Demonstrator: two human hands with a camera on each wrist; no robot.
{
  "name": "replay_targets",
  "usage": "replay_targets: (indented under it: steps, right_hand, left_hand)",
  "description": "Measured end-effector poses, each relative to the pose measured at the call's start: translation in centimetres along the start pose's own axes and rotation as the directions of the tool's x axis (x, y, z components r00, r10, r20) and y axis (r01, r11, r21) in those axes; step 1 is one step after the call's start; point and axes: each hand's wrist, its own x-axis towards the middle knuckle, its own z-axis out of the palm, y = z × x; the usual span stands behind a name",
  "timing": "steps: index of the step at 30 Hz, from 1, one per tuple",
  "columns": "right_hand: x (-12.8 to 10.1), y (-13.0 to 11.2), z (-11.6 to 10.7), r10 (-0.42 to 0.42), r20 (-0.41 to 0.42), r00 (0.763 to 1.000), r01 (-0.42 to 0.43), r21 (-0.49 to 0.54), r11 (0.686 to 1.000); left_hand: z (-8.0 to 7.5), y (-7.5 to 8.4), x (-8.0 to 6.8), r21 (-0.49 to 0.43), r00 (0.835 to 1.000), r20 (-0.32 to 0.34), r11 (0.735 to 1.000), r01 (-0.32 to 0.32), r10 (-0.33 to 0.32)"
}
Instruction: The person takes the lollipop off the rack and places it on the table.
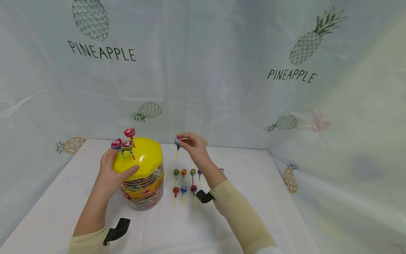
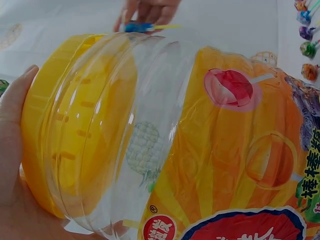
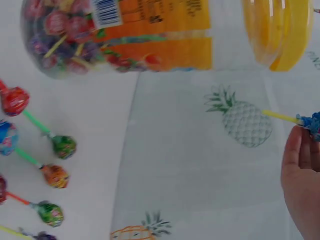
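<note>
A clear plastic jar (image 1: 144,192) with a yellow perforated lid (image 1: 141,157) stands on the table. Three red-wrapped lollipops (image 1: 124,143) stick up from the lid's holes. My left hand (image 1: 111,173) grips the lid's near left edge, thumb on top; in the left wrist view the palm (image 2: 12,150) wraps the lid (image 2: 60,125). My right hand (image 1: 193,146), raised to the right of the jar, pinches a blue-wrapped lollipop (image 1: 177,141) by its head, stick hanging down; the right wrist view shows that lollipop (image 3: 310,121) at the fingertips.
Several lollipops (image 1: 184,181) lie in two rows on the white tablecloth (image 1: 253,197) right of the jar, also seen as lollipops (image 3: 47,160) in the right wrist view. A pineapple-print curtain (image 1: 203,70) closes off the back and right side.
</note>
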Motion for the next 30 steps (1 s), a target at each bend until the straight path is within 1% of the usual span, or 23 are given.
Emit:
replay_targets:
  steps: [4,8,12,16,22,27,30]
  right_hand:
    - [-1.0,2.0,-1.0,0.109,0.016,0.994,-0.109,-0.022,0.994]
    - [-2.2,4.0,-2.0,0.217,0.022,0.976,-0.216,-0.051,0.975]
    - [-3.5,5.8,-2.9,0.290,0.014,0.957,-0.286,-0.114,0.951]
    - [-4.7,7.0,-3.6,0.339,-0.013,0.941,-0.337,-0.162,0.928]
    - [-6.3,8.7,-4.5,0.409,-0.060,0.911,-0.413,-0.164,0.896]
    - [-7.4,9.7,-5.1,0.426,-0.095,0.900,-0.436,-0.212,0.874]
    - [-8.0,10.6,-5.5,0.437,-0.098,0.894,-0.448,-0.239,0.862]
  left_hand:
    - [0.1,0.0,-0.1,0.001,1.000,-0.007,1.000,0.007,-0.007]
    - [0.1,0.0,-0.1,-0.006,1.000,-0.017,1.000,0.009,-0.009]
    - [0.3,-0.1,-0.3,-0.016,0.999,-0.045,1.000,0.004,-0.005]
    - [0.5,-0.2,-0.5,-0.028,0.997,-0.072,1.000,0.012,-0.014]
    - [0.6,-0.1,-0.6,-0.023,0.997,-0.071,0.999,0.036,-0.037]
    - [0.3,-0.4,-0.6,0.007,0.999,-0.046,1.000,0.014,-0.013]
    - [0.0,-0.5,-0.5,0.018,0.999,-0.024,1.000,-0.022,0.022]
